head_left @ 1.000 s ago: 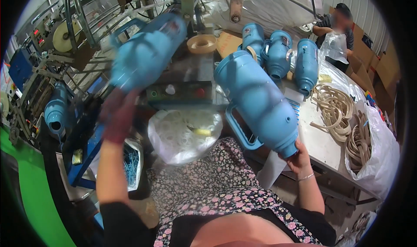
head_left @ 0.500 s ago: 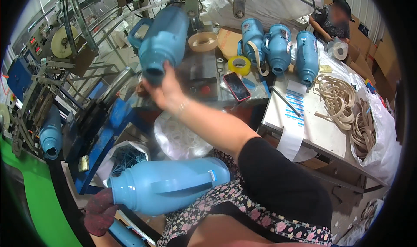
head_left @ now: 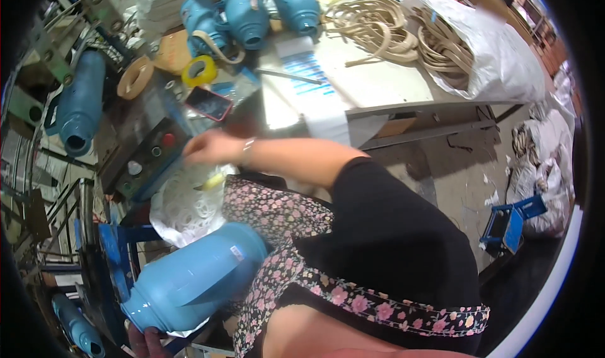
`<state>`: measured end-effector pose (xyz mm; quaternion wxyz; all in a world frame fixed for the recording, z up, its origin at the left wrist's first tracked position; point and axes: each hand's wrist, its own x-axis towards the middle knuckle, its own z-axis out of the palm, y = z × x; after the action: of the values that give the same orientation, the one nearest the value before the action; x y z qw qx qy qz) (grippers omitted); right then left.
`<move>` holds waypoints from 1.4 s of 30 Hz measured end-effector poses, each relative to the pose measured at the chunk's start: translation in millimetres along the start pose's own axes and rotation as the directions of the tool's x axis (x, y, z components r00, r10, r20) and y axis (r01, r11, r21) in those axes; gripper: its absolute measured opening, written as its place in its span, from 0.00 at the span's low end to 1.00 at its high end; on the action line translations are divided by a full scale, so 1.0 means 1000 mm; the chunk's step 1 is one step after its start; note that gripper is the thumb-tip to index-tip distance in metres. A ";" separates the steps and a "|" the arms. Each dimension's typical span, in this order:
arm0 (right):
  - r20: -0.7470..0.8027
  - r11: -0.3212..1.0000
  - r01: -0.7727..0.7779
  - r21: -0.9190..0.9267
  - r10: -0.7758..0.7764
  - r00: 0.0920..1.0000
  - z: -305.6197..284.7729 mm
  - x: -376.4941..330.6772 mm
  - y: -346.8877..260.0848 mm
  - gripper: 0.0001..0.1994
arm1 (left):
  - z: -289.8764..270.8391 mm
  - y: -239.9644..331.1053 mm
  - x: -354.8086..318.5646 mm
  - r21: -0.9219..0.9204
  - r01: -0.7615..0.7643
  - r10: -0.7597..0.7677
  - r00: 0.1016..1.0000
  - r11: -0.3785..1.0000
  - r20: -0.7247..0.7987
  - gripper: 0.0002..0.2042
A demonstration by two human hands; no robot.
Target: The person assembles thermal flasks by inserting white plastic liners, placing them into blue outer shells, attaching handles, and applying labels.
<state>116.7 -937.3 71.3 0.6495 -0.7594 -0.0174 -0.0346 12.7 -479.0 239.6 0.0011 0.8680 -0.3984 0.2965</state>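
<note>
A translucent blue thermos flask casing (head_left: pixel 195 276) with a handle and a small label lies slantwise across my lap. Its neck end points to the lower left, where my left hand (head_left: pixel 149 342), in a dark red glove, is closed on the rim. My bare right hand (head_left: pixel 213 149), slightly blurred, hovers over a white plastic bag of white rings (head_left: pixel 192 204). Its fingers are loosely bent, and I see nothing between them. A pale yellow piece (head_left: pixel 213 181) lies at the bag's edge. On the left, another blue flask casing (head_left: pixel 82 109) rests by the machine, apart from both hands.
Three blue flasks (head_left: pixel 244 18) stand at the back beside yellow tape (head_left: pixel 200 71), a tan ring (head_left: pixel 135 78) and a phone (head_left: pixel 208 103). Coiled beige straps (head_left: pixel 378 30) and a label strip (head_left: pixel 309 74) lie on the white table. A blue stool (head_left: pixel 512 222) is at right.
My right hand has let go of the flask casing by the machine and moved over the bag of rings. The view has swung right. The left hand still grips the casing on my lap.
</note>
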 end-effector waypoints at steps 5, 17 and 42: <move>-0.811 0.796 -0.266 -0.544 -0.418 0.409 -0.260 -0.081 0.110 0.13 | 0.035 0.078 0.092 -0.372 -0.196 0.292 0.931 0.907 0.222 0.17; -0.997 0.953 -0.301 -0.046 -0.025 0.073 -0.431 -0.186 0.138 0.21 | 0.033 0.168 0.119 -0.474 -0.048 0.159 0.968 0.879 0.197 0.17; 0.304 0.861 -0.309 0.404 0.192 0.933 0.062 -0.056 -0.030 0.12 | 0.173 0.146 0.008 -0.730 0.319 -0.584 0.445 -0.604 0.678 0.19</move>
<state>60.2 -870.1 86.9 0.7972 -0.5840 -0.0081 0.1527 4.4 -625.8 66.8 0.8243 0.5567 0.0604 -0.0835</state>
